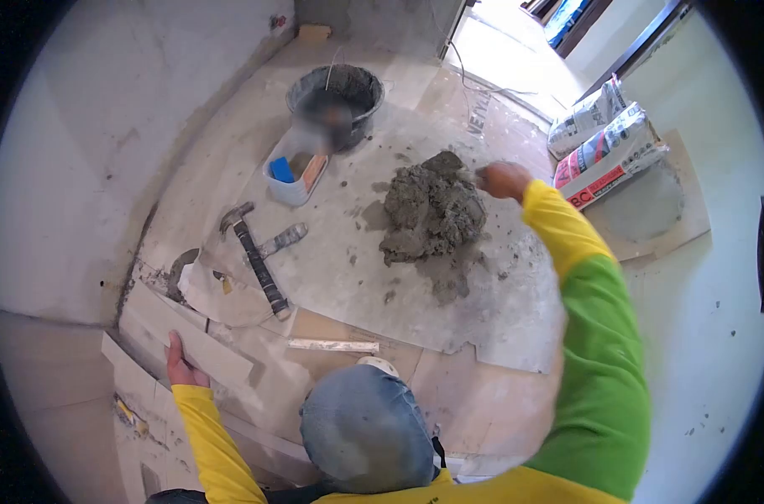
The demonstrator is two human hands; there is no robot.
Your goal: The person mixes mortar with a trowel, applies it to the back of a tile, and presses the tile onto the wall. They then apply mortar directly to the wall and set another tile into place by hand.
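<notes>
A heap of wet grey mortar lies on a pale sheet on the floor. My right hand is at the heap's upper right edge, its fingers closed round a tool that is mostly hidden and blurred. At the lower left, my left hand grips the edge of a long pale tile strip, with the thumb on top. A hammer with a black-wrapped handle lies between the strip and the heap, beside a short-handled tool.
Beyond the hammer stand a white tub with a blue item and a black bucket. Cement bags rest by the right wall. A white-smeared strip lies before my knee. More tile pieces lie lower left.
</notes>
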